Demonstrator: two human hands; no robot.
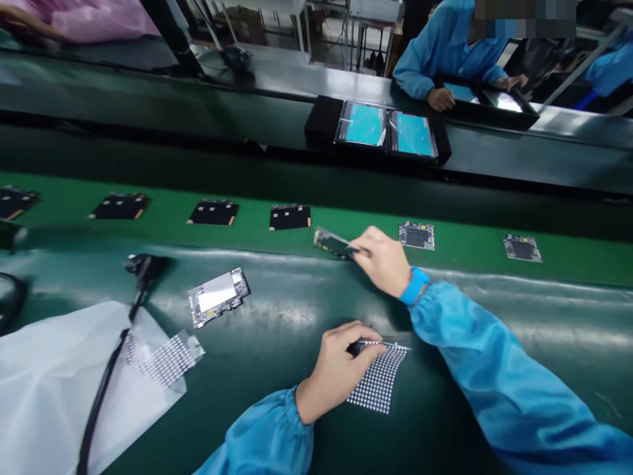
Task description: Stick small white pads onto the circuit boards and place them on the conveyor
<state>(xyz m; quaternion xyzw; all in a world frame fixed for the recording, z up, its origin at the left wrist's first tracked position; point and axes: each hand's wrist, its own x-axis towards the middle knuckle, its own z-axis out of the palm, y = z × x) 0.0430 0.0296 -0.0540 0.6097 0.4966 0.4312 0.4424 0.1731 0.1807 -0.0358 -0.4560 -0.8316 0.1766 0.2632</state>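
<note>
My right hand (383, 260), with a blue band at the wrist, pinches the edge of a circuit board (332, 243) and holds it tilted over the near edge of the green belt. Nearer to me, my left hand (341, 366) grips a sheet of small round white stickers (378, 382) between thumb and fingers; the sheet hangs down toward the mat. To the left, another circuit board (217, 295) with a large white label lies on the dark green mat. Two bare circuit boards (417, 235) rest on the belt to the right of my right hand.
Several black-covered boards (213, 212) lie along the green belt (346, 214). A black cable with a plug (143, 267) crosses a white bag (54, 382) at left, beside another dotted sheet (171, 359). Beyond stand screens in a black holder (326, 122) and a co-worker in blue (440, 46).
</note>
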